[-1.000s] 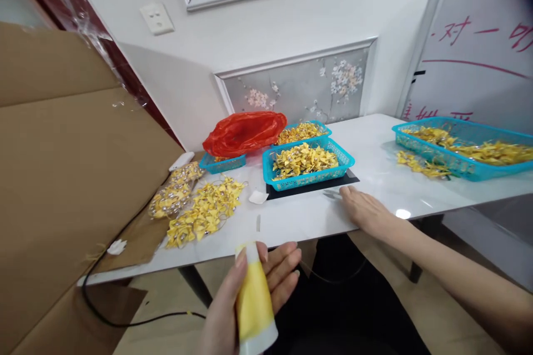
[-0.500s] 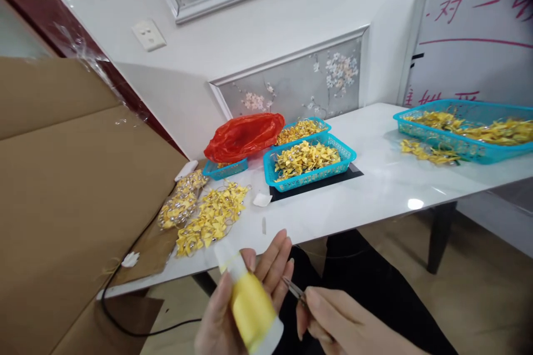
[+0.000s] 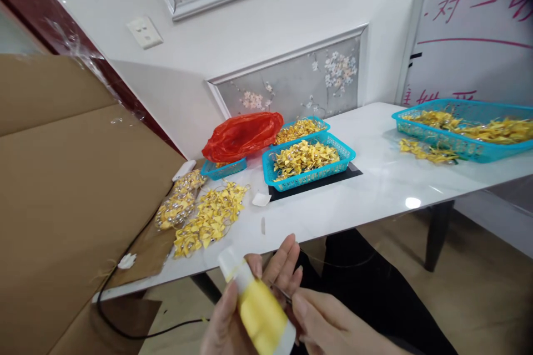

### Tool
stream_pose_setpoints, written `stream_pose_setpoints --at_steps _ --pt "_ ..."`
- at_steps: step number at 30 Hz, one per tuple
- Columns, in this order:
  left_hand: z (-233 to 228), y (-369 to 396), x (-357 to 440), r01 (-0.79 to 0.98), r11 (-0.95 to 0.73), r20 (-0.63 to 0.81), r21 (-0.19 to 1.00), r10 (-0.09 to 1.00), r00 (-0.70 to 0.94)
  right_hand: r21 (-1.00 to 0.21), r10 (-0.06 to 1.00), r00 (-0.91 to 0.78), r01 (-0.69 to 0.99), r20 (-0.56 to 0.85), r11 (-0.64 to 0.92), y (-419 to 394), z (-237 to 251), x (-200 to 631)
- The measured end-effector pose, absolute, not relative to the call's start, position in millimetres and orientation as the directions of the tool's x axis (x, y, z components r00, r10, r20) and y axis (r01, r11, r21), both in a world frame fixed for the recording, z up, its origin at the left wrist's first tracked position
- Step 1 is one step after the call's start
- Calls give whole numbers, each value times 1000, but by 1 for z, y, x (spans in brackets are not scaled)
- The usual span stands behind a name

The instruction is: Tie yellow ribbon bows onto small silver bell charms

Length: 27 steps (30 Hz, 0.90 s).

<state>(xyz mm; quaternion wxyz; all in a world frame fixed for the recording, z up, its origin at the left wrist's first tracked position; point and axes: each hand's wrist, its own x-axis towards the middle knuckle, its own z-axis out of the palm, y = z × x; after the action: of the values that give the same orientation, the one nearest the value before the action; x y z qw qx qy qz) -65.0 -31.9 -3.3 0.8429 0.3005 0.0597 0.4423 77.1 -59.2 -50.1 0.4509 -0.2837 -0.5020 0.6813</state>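
Yellow thread spool (image 3: 259, 310), smooth and cylindrical with white ends, sits clasped in your left hand (image 3: 245, 310); your right hand (image 3: 328, 327) pinches thin metal snips (image 3: 280, 290) beside it.

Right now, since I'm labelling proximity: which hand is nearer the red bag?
Left. The left hand lies below the red bag, holding the yellow spool; the right hand sits farther right.

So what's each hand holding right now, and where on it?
Left hand grips the yellow spool around its middle. Right hand pinches a thin metal tool by its rear end.
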Motion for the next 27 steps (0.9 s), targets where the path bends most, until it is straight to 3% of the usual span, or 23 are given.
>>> stream_pose_setpoints --at_steps 10,15,18,21,22,23,27 --pt "-7 -34 -65 -679 461 166 572 745 646 -949 898 -439 -297 33 -110 -58 -46 80" --pt "-5 -29 -67 -698 438 173 566 765 620 -963 851 -525 -232 5 -137 -63 -46 92" --pt "-3 -23 -76 -717 405 185 568 786 590 -1000 895 -445 -14 28 24 -65 -42 113" --pt "0 -18 -84 -729 391 207 562 787 581 -850 981 -83 490 174 192 -53 -41 149" --pt "1 -17 -85 -732 393 215 557 783 584 -717 963 61 681 264 153 -44 -42 165" --pt "1 -17 -86 -732 401 222 551 775 592 -646 947 140 759 289 85 -34 -44 182" --pt "2 -18 -86 -738 432 249 519 749 613 -428 893 336 884 298 -190 9 -55 249"
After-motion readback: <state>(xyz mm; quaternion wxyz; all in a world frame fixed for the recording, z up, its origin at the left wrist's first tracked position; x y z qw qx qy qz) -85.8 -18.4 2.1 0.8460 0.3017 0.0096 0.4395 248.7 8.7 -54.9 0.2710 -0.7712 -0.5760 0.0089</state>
